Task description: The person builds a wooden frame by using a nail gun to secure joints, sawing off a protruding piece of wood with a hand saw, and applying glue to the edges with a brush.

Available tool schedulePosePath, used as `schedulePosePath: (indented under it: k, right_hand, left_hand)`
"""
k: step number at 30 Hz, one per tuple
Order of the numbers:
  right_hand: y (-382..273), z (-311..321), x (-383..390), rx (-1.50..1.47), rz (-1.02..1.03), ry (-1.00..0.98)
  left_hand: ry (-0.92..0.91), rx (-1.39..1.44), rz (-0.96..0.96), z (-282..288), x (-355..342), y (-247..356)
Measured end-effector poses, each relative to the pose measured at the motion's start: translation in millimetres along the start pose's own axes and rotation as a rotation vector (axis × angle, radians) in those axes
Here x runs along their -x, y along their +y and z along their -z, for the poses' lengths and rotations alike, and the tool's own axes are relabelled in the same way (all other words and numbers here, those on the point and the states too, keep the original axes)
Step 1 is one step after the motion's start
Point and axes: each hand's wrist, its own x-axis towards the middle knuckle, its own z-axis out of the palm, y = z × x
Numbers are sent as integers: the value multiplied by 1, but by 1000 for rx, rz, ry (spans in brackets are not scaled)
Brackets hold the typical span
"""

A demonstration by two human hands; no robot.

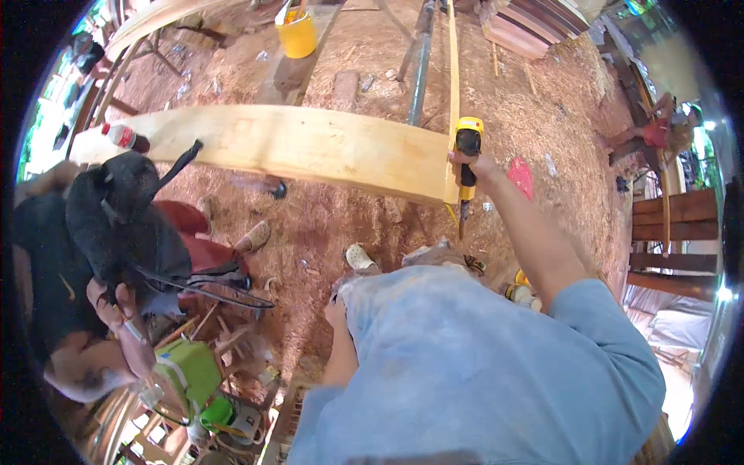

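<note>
My right hand grips a yellow-and-black cordless drill, held upright with a long bit pointing down at the right end of a pale wooden beam. A thin pale strip of wood runs from that end toward the top. My left hand hangs low beside my body, against my clothing, its fingers mostly hidden. A bottle with a red label lies at the beam's left part.
At left, a co-worker holds a black bag. Another person works at the right. A yellow bucket stands beyond the beam, a green container at lower left. Shavings cover the dirt floor; stacked planks line the right.
</note>
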Motion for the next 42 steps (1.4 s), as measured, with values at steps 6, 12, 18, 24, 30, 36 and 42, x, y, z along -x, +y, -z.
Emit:
schedulePosePath:
  k: [6, 12, 18, 24, 30, 36, 42]
  right_hand:
    - [2, 6, 4, -24, -14, -26]
    - [2, 6, 1, -63, -44, -95]
    - [2, -5, 5, -23, 85, 19]
    - [28, 13, -15, -41, 192, -61]
    - [50, 8, -43, -19, 127, -1]
    - [39, 9, -22, -204, 166, -163]
    - [29, 2, -7, -181, 107, -122]
  left_hand:
    - [-48, -98, -29, 3, -5, 9]
    - [53, -185, -2, 18, 22, 63]
    - [250, -83, -183, 60, 73, 172]
    - [0, 465, -427, 19, 112, 305]
    - [-12, 721, -388, -9, 152, 354]
    - [35, 953, -357, -16, 165, 358]
    - [218, 762, -452, -18, 174, 356]
